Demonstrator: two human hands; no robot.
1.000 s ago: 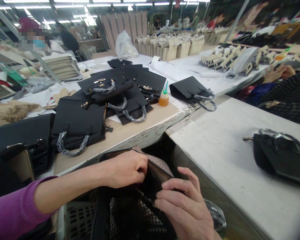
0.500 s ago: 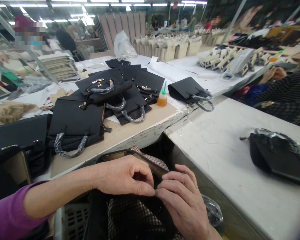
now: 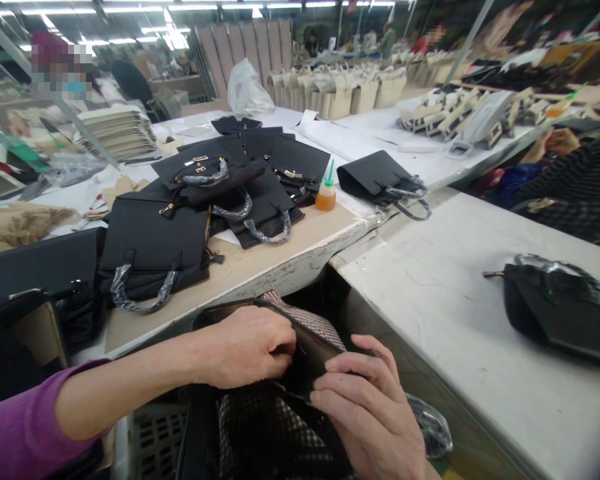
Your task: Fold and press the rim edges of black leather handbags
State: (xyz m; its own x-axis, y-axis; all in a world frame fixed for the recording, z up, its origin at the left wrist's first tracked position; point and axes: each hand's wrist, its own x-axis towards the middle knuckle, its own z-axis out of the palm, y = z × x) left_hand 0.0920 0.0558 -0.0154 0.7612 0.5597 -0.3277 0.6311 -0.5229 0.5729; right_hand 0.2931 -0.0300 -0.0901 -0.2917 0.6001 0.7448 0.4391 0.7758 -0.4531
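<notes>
Low in front of me, below the table edge, I hold a black handbag with a checked lining. My left hand is curled, its fingertips tucked into the bag's open mouth, gripping the rim. My right hand is closed over the bag's near edge from the right, fingers pressed on the black flap. A plastic-wrapped handle shows under my right wrist.
A pile of black handbags with wrapped handles lies on the cardboard-topped table, beside an orange glue bottle. One black bag rests on the white table to the right. A plastic crate sits below. Another person's arm is at far right.
My left fingers, pinched together with the right ones at the bag's edge half a second ago, have slid back inside the opening. My right hand shifted slightly right on the flap.
</notes>
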